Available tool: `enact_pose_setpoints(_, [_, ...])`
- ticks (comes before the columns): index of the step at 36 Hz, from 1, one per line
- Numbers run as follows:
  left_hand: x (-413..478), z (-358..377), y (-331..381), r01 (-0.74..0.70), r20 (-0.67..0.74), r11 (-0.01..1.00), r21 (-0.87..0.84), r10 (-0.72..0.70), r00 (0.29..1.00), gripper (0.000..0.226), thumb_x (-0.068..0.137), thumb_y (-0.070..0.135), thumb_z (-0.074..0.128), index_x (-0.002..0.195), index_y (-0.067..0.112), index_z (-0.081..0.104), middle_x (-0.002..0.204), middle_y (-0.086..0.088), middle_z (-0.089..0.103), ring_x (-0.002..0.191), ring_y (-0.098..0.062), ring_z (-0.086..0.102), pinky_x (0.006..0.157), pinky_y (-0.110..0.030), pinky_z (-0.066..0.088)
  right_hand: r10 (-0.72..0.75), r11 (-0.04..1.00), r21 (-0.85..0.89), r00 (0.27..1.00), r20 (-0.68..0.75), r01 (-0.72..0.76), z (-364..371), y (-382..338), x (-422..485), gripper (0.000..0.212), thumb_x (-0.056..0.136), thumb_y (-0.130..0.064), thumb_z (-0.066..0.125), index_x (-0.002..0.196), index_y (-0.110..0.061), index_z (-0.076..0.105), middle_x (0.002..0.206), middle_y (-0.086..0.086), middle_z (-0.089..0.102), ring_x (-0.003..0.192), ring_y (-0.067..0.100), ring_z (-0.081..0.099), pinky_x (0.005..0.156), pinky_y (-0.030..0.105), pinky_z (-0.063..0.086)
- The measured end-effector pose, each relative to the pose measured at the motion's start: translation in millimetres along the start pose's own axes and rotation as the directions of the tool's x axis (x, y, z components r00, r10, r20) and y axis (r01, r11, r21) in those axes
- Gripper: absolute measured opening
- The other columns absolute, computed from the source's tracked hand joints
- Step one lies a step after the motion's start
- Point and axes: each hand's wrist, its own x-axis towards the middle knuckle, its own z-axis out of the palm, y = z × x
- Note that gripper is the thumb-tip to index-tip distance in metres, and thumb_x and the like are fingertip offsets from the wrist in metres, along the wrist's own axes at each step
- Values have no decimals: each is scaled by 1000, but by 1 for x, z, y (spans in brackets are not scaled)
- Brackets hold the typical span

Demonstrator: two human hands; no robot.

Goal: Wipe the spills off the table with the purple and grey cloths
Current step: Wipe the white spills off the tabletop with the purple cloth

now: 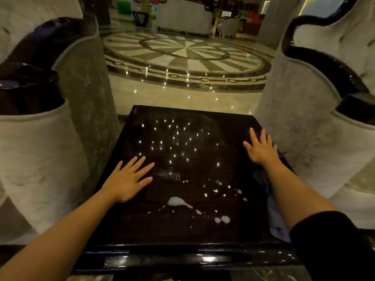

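From the head camera, a person is leaning over a dark, glossy table that is mirroring small ceiling lights. The left hand is lying flat on the bare tabletop near the left side, fingers spread and gripping nothing. The right hand is pressing down with its fingers splayed open on a purple cloth at the far right edge of the table; only slivers of purple are showing around the fingers and wrist, so how the cloth is lying is hard to tell. A grey cloth is lying along the right edge nearer the person, running partly under the right forearm, and its near end is draping toward the table's corner. White spills are sitting on the near half of the table, between the two arms: one larger streaked blob, two round drops closer to the near right, and a scatter of small specks beyond them. Neither hand is touching the spills. A pale upholstered armchair is standing beside the table on the left and another chair on the right, with a patterned marble floor shining beyond.
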Motion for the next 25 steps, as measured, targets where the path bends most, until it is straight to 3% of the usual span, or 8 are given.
enact_pose_setpoints(1, [-1,2,-1,-6,9,1000,11,6,1000,55,95,53,18,142,40,-7,157,5,-12,144,-13,-14,117,-42,-8,19,1000,-7,1000,-25,-19,5,1,1,57,95,-47,25,144,-31,-1,156,12,-9,143,35,-3,114,54,6])
enact_pose_setpoints(4, [2,9,-12,57,50,996,62,-60,997,55,95,53,18,139,40,-11,157,5,-12,144,-12,-15,117,-41,-8,23,999,40,995,92,-26,28,2,24,57,95,-45,26,144,-31,1,156,14,-8,142,37,-1,114,55,6])
enact_pose_setpoints(13, [5,6,-5,-4,-17,999,42,5,1000,52,94,54,19,130,43,-17,157,7,-11,144,-12,-14,117,-41,-8,158,987,3,983,88,-159,22,23,32,54,96,-44,23,144,-29,4,153,23,12,135,46,21,112,52,18])
enact_pose_setpoints(19, [3,4,-1,-5,-23,999,34,6,1000,55,95,53,19,139,40,-11,157,6,-10,144,-13,-14,117,-41,-8,90,996,-8,991,98,-89,17,18,37,51,97,-30,28,145,-24,10,151,23,23,133,45,28,111,51,23])
enact_pose_setpoints(25, [3,2,-1,14,-16,999,36,-13,1000,55,95,52,19,143,39,-5,158,5,-10,144,-14,-13,118,-42,-7,2,1000,20,994,112,-4,23,-13,22,47,98,-29,28,143,-28,17,149,15,29,127,46,34,105,48,28])
